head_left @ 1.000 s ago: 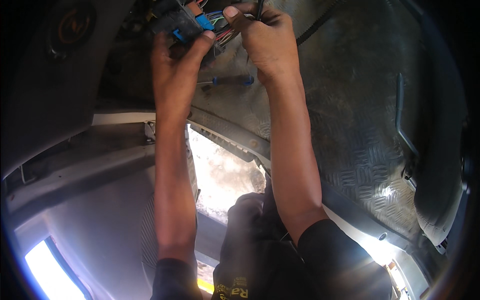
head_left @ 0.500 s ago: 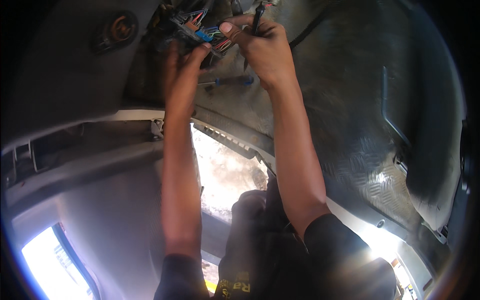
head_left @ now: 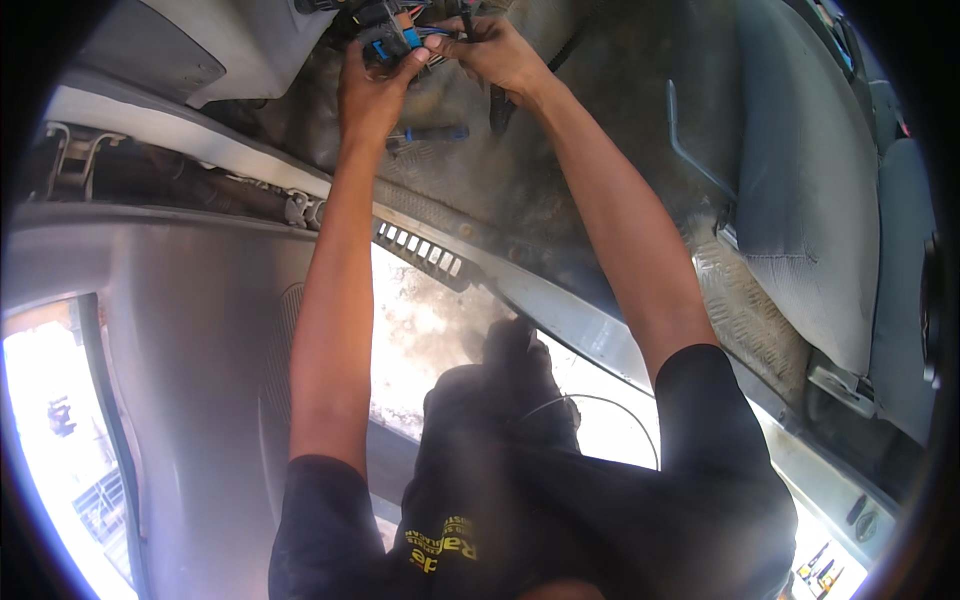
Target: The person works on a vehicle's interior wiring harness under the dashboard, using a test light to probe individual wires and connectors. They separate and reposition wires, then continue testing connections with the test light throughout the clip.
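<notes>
Both my arms reach up into a car's footwell. My left hand [head_left: 368, 98] pinches a blue and black plug connector [head_left: 392, 40] on a bundle of coloured wires [head_left: 425, 22] under the dashboard. My right hand [head_left: 497, 55] grips the same bundle from the right, its fingertips meeting the left thumb. A dark slim tool [head_left: 497, 108] hangs down below the right palm. A screwdriver with a blue handle [head_left: 437, 133] lies on the floor mat just under both hands.
The grey dashboard underside [head_left: 190, 50] is at upper left and the patterned floor mat [head_left: 520, 190] lies below the hands. A grey seat [head_left: 810, 190] stands at the right, with the door sill [head_left: 570, 305] and the door panel [head_left: 180, 330] nearer me. My dark-trousered knee [head_left: 500, 400] is below.
The view has swung so the seat shows at the right. Both hands stay on the connector bundle, now higher in the picture.
</notes>
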Tool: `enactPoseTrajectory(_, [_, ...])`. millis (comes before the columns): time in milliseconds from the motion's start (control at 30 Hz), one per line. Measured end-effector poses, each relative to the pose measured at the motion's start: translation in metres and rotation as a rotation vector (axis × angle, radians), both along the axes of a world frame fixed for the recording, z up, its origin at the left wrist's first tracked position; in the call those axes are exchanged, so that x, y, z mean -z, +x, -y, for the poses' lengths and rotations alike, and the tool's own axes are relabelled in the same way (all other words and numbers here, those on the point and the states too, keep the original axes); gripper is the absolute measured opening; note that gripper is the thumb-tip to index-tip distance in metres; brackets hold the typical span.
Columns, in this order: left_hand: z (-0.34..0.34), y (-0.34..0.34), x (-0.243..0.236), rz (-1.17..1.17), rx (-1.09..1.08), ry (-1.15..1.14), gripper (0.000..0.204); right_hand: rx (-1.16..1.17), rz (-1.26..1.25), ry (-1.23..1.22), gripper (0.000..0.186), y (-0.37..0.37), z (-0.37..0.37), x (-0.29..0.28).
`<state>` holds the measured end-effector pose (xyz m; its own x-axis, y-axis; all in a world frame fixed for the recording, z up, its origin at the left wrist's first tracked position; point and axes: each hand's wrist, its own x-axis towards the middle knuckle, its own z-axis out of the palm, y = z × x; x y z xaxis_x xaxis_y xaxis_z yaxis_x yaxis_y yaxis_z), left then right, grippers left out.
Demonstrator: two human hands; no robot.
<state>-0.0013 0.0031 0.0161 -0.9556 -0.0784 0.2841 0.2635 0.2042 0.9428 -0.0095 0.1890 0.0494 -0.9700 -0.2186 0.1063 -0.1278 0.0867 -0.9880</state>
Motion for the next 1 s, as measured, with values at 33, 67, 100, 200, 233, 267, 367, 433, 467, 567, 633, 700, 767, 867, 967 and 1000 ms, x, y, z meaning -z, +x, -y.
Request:
enactPoseTrajectory(33, [0.0, 0.001, -0.003, 0.013, -0.026, -0.012, 0.071, -0.045, 0.004, 0.031, 0.032, -0.004, -0.002, -0.004])
enactPoseTrajectory(67, [0.001, 0.005, -0.005, 0.037, -0.049, -0.027, 0.068, -0.051, -0.005, 0.037, 0.031, -0.006, -0.002, -0.003])
enactPoseTrajectory(100, [0.001, 0.007, -0.008, 0.01, -0.036, -0.015, 0.07, -0.058, -0.013, 0.044, 0.031, -0.008, -0.001, -0.003])
enactPoseTrajectory(200, [-0.006, 0.011, -0.019, 0.003, -0.047, -0.073, 0.076, -0.066, -0.204, 0.03, 0.018, -0.023, -0.001, 0.008])
enactPoseTrajectory(233, [-0.006, 0.015, -0.023, 0.049, -0.087, -0.162, 0.078, -0.066, -0.296, 0.02, 0.015, -0.028, -0.001, 0.014])
enactPoseTrajectory(267, [-0.003, 0.017, -0.029, 0.087, -0.14, -0.252, 0.081, -0.02, -0.305, 0.069, 0.014, -0.027, 0.004, 0.009])
enactPoseTrajectory(367, [-0.004, 0.028, -0.041, 0.234, -0.184, -0.193, 0.092, 0.058, -0.312, 0.012, 0.014, -0.016, 0.011, 0.009])
enactPoseTrajectory(433, [-0.008, 0.023, -0.039, 0.097, -0.186, -0.261, 0.093, 0.014, -0.331, -0.331, 0.014, -0.038, 0.016, 0.034])
enactPoseTrajectory(467, [-0.009, 0.025, -0.039, 0.037, -0.192, -0.3, 0.093, 0.014, -0.26, -0.307, 0.017, -0.039, 0.015, 0.038])
enactPoseTrajectory(567, [-0.018, 0.03, -0.044, -0.206, -0.214, -0.343, 0.042, 0.026, -0.087, -0.209, 0.024, -0.035, 0.011, 0.036])
enactPoseTrajectory(633, [-0.02, 0.027, -0.044, -0.095, -0.154, -0.135, 0.055, 0.024, 0.004, -0.208, 0.024, -0.027, 0.01, 0.029])
enactPoseTrajectory(700, [-0.028, 0.029, -0.054, -0.067, -0.187, -0.162, 0.062, 0.016, 0.053, -0.23, 0.023, -0.029, 0.004, 0.03])
enactPoseTrajectory(767, [-0.033, 0.035, -0.064, -0.112, -0.333, -0.426, 0.062, -0.015, 0.063, -0.273, 0.022, -0.031, 0.001, 0.032])
enactPoseTrajectory(867, [-0.031, 0.035, -0.062, -0.021, -0.344, -0.479, 0.063, -0.057, 0.076, -0.329, 0.022, -0.031, 0.002, 0.032])
enactPoseTrajectory(967, [-0.025, 0.042, -0.046, -0.007, -0.364, -0.358, 0.085, -0.026, 0.115, -0.317, 0.023, -0.035, 0.004, 0.035])
enactPoseTrajectory(1000, [-0.023, 0.051, -0.031, 0.048, -0.35, -0.128, 0.083, 0.017, -0.002, -0.243, 0.023, -0.037, 0.007, 0.042])
